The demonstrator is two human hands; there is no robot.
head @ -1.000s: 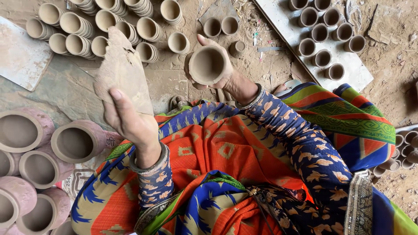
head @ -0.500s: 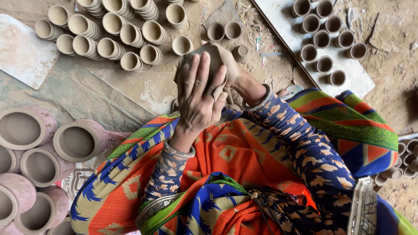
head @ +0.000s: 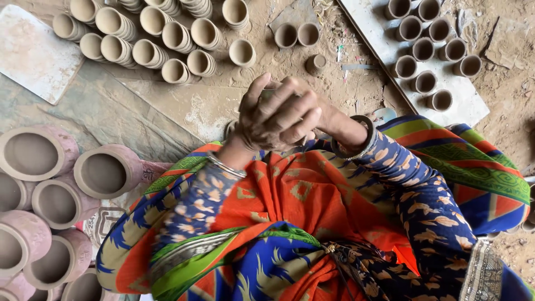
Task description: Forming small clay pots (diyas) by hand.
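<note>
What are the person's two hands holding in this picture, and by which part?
A small clay cup, almost hidden, is enclosed by the left hand over its top and side; the right hand supports it from behind.

A small clay cup (head: 268, 92) of pale grey-brown, unfired clay sits high above the lap, enclosed between both hands. Only a sliver of its rim and wall shows past the fingers (the rest is hidden), so its tilt and opening cannot be told.

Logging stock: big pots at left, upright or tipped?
Tipped. The big pots lie on their sides, mouths facing the camera, insides empty.
</note>
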